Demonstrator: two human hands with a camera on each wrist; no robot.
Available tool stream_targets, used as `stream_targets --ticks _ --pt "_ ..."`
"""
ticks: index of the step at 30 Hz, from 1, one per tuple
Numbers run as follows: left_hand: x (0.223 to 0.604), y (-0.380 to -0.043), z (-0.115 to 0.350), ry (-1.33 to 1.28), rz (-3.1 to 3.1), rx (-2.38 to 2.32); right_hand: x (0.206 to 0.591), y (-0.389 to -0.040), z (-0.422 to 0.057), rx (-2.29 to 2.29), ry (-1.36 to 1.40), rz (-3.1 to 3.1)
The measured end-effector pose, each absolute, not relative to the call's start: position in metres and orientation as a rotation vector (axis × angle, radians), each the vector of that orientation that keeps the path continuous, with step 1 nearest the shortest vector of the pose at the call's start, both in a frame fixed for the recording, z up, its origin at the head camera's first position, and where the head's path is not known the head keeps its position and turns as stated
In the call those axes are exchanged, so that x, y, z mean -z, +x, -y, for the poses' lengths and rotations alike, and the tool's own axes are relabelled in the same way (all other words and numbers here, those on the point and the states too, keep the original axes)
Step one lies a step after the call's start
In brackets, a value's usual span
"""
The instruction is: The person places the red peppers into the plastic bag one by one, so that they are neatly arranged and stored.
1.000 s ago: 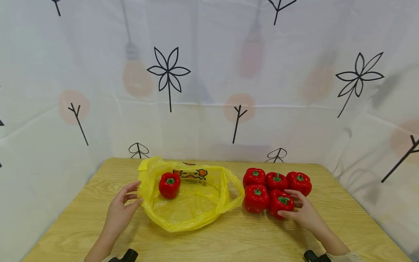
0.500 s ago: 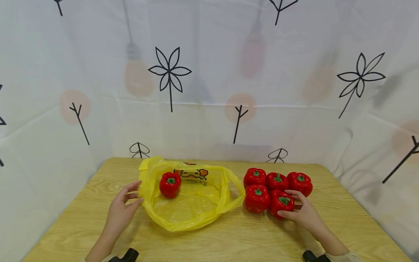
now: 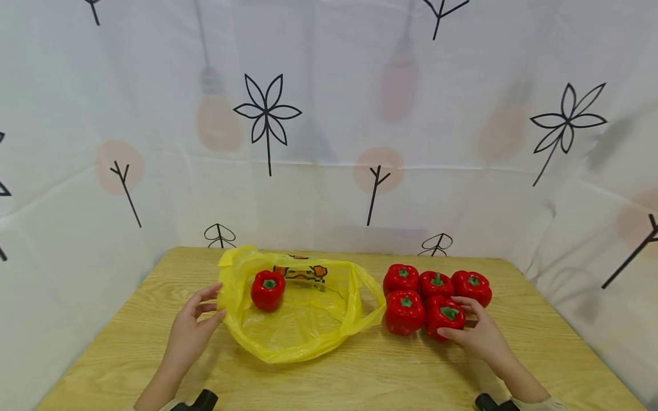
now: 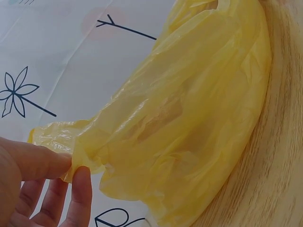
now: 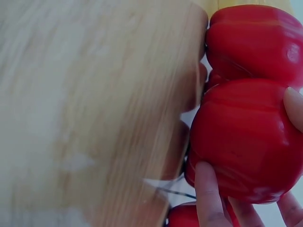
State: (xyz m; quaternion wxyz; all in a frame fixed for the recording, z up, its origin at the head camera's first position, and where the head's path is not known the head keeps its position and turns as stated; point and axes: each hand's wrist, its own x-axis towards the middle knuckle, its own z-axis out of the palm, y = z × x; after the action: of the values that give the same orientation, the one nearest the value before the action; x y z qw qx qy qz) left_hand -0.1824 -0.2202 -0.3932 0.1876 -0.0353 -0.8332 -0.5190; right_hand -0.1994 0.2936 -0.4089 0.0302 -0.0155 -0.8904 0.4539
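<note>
A yellow plastic bag lies spread with its mouth facing up on the left half of the table. One red bell pepper sits inside it at the left. My left hand pinches the bag's left edge between thumb and finger, which the left wrist view shows closely. On the right, my right hand grips the front right bell pepper, fingers on one side and thumb on the other. Several more red peppers stand close beside and behind it. The thumb is cut off by the right wrist view's edge.
A wooden table carries everything. Behind it hangs a white cloth printed with plants and pale circles. The bag's right handle loop lies close against the group of peppers.
The pepper in my right hand has shifted slightly right and up, with its top tilting a little. My left hand and the bag stay where they were.
</note>
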Motion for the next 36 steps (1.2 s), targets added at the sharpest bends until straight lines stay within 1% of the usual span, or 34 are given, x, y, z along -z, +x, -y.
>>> stream_targets --ticks 25,36 --pt "0.392 -0.181 0.22 -0.091 2.355 1.481 0.379 -0.191 -0.295 -1.425 -0.081 2.696" --pt "0.392 -0.181 0.219 -0.095 2.349 1.49 0.367 -0.188 -0.29 -1.429 -0.041 2.67"
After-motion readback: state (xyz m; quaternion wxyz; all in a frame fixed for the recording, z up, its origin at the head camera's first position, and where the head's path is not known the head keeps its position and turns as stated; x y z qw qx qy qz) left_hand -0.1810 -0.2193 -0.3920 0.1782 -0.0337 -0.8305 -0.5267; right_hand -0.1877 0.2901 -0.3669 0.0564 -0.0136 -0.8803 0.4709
